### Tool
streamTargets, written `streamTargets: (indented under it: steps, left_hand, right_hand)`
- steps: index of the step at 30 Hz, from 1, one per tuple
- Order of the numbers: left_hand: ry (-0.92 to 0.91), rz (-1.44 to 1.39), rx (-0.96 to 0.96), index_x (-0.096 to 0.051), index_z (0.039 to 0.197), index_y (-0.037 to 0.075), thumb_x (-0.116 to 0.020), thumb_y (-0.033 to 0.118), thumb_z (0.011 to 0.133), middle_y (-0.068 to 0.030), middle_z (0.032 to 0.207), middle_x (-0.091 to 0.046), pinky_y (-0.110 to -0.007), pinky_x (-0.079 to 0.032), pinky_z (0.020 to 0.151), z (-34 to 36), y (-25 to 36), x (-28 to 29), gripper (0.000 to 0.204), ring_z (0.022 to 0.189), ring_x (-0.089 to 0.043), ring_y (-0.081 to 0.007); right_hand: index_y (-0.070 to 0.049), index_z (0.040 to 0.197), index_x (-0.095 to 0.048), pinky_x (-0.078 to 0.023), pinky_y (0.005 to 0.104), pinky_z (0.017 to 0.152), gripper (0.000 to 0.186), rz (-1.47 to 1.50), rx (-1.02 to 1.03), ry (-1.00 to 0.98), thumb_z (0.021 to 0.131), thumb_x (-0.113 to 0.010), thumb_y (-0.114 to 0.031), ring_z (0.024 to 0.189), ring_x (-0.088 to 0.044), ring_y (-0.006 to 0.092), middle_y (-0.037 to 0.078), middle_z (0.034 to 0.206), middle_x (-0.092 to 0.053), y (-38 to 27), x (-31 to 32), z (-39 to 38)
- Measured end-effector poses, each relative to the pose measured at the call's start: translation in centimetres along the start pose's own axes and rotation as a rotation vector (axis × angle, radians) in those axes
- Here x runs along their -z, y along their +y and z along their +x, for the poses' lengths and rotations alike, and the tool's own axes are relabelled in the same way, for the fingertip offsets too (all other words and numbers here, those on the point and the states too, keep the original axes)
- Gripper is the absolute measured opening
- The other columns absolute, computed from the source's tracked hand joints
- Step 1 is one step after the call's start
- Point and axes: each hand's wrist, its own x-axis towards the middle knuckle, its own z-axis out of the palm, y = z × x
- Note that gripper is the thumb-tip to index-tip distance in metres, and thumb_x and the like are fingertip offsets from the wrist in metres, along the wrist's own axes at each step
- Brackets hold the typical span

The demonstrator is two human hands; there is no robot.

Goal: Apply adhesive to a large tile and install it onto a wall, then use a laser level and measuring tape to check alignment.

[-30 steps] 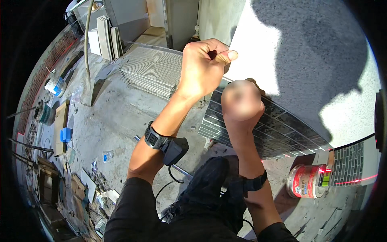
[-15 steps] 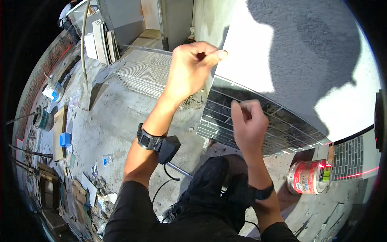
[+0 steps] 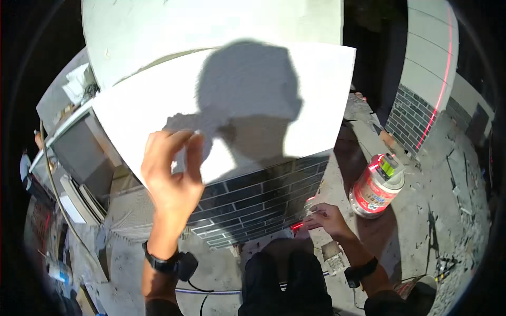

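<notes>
My left hand (image 3: 174, 168) is raised before a white wall panel (image 3: 142, 100), thumb and fingertips pinched together. A tiny pale spot shows at the fingertips, too small to name. Below the panel, dark brick-shaped tiles (image 3: 253, 197) with pale joints cover the lower wall and its corner. My right hand (image 3: 328, 218) is lower, beside the right edge of the tiling. Its fingers reach left, partly stretched, and I see nothing held in them. A red laser line (image 3: 298, 226) glows just past those fingertips.
On the right stands a red-and-white bucket (image 3: 371, 192) with a green-topped device on its lid. A laser-lit tiled column (image 3: 414, 118) rises behind it. A small grey block (image 3: 332, 255) lies near my right forearm. Ridged panels (image 3: 132, 213) and a hose (image 3: 58, 197) are at left.
My view has swung right, bringing the panel and tiled corner to the middle. My left hand stays pinched before the panel; my right hand has left the tile face for its right edge, fingers loosened.
</notes>
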Motion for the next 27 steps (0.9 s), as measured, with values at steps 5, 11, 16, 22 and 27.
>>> streamTargets:
  steps: [5, 11, 16, 22, 27]
  left_hand:
    - [-0.085, 0.030, -0.453, -0.066, 0.085, 0.001, -0.081, 0.005, 0.081, -0.0121, 0.082, -0.063, -0.038, -0.049, 0.068, 8.1, 6.0, -11.2, 0.016, 0.075, -0.058, -0.0275]
    - [-0.132, 0.171, -0.806, -0.063, 0.082, 0.006, -0.079, 0.019, 0.084, -0.0073, 0.085, -0.054, -0.035, -0.047, 0.074, 16.6, 10.4, -22.7, 0.021, 0.083, -0.056, -0.0239]
    - [-0.340, 0.066, -1.003, -0.062, 0.079, 0.008, -0.080, 0.021, 0.080, -0.0061, 0.086, -0.052, -0.039, -0.044, 0.076, 19.6, 11.6, -27.7, 0.023, 0.086, -0.054, -0.0252]
    - [-0.519, 0.069, -1.115, -0.067, 0.081, 0.005, -0.079, 0.017, 0.085, -0.0050, 0.082, -0.053, -0.036, -0.045, 0.073, 20.0, 11.2, -29.3, 0.018, 0.084, -0.055, -0.0229]
    - [-1.034, -1.104, 0.899, -0.045, 0.143, 0.004, -0.070, 0.047, 0.094, -0.0074, 0.153, -0.038, -0.048, -0.032, 0.121, 19.2, 11.9, -30.5, 0.070, 0.147, -0.031, -0.0284]
  right_hand:
    - [0.012, 0.113, -0.064, -0.064, 0.0364, 0.076, 0.022, 0.036, 0.157, 0.088, 0.100, -0.062, -0.006, 0.085, -0.076, 0.0286, 0.022, 0.096, -0.073, -2.6, 2.0, 0.0]
    - [0.008, 0.110, -0.068, -0.060, 0.0306, 0.067, 0.019, 0.101, 0.308, 0.271, 0.100, -0.065, -0.007, 0.071, -0.072, 0.0170, 0.010, 0.084, -0.072, -5.7, 4.1, 1.8]
    - [0.007, 0.115, -0.068, -0.060, 0.0304, 0.067, 0.019, -0.130, 0.590, 0.385, 0.099, -0.064, -0.002, 0.074, -0.074, 0.0179, 0.013, 0.086, -0.073, -6.5, 5.9, 4.6]
    - [0.009, 0.102, -0.065, -0.061, 0.0287, 0.066, 0.015, -0.042, 0.654, 0.497, 0.098, -0.068, -0.005, 0.076, -0.077, 0.0200, 0.013, 0.079, -0.073, -6.8, 5.7, 8.3]
    - [0.004, 0.103, -0.063, -0.054, 0.0257, 0.066, 0.012, -0.277, 0.989, 0.667, 0.097, -0.069, -0.004, 0.078, -0.070, 0.0170, 0.014, 0.098, -0.068, -8.1, 5.6, 9.8]
